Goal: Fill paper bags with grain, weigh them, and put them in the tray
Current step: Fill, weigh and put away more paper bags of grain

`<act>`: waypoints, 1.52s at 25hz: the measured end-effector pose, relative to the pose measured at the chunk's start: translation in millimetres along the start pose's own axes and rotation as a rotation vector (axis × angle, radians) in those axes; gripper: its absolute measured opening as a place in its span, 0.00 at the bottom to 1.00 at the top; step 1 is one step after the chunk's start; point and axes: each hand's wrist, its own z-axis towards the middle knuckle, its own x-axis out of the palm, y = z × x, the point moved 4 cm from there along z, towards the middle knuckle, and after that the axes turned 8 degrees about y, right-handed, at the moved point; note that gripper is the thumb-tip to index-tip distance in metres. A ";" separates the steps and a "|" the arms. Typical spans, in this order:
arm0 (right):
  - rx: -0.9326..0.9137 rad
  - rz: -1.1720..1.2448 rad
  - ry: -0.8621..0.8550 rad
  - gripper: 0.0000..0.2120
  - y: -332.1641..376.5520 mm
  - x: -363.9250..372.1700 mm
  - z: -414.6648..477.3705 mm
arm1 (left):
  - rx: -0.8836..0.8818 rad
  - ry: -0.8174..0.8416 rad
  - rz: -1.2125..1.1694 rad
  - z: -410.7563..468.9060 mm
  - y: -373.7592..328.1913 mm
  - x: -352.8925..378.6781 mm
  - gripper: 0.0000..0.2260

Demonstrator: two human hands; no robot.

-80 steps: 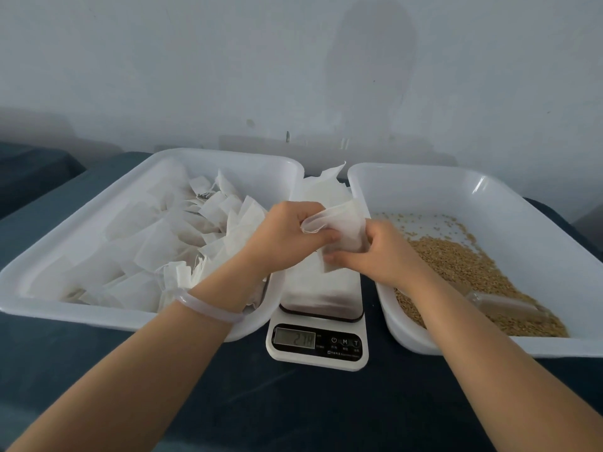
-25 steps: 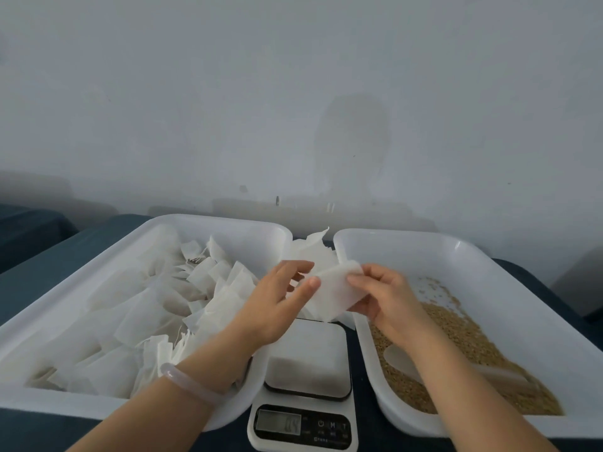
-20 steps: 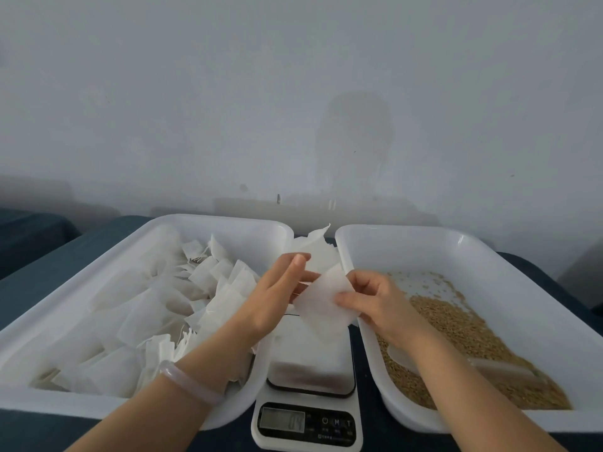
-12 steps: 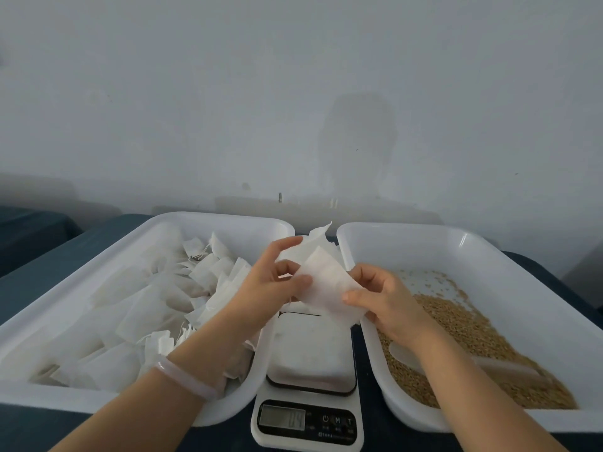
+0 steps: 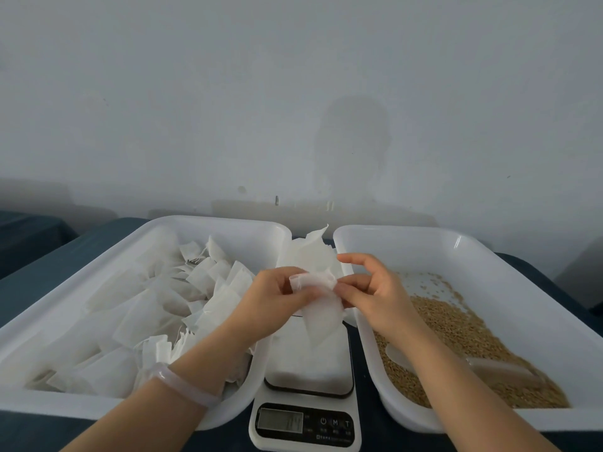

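Now the left hand [image 5: 270,305] and right hand [image 5: 375,298] each pinch a thin, crinkly white paper bag [image 5: 323,309] (both grips narrow) above the flat scale [image 5: 306,422].

Backdrop: a plain pale grey-white wall [image 5: 163,93] fills the upper half of my view. On it, centre-right, a soft dark shadow [image 5: 354,141], roughly head-and-shoulders in shape. A small brownish smudge [image 5: 242,189] sits low on the wall. Just right of it is a short dark peg [image 5: 276,200], too small to identify. A paler rectangular patch [image 5: 359,212] runs along the wall's base.

Work surface: a dark blue-green table cover [image 5: 58,262], visible at far left, far right and along the near edge. A second dark-covered surface [image 5: 29,233] stands apart at the left, further back.

Translucent pale bangle [image 5: 182,383] on my left wrist.
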 end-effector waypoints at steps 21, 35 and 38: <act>-0.053 -0.431 0.089 0.05 7.4 13.4 -2.9 | 0.141 0.009 0.440 -4.3 -7.1 4.1 0.09; 0.090 -0.397 0.157 0.20 13.3 12.1 -7.5 | 0.201 -0.102 0.603 -3.3 -9.3 -1.5 0.10; 0.060 -0.421 0.155 0.18 14.4 10.1 -7.5 | 0.220 -0.098 0.612 -3.0 -9.2 -1.7 0.09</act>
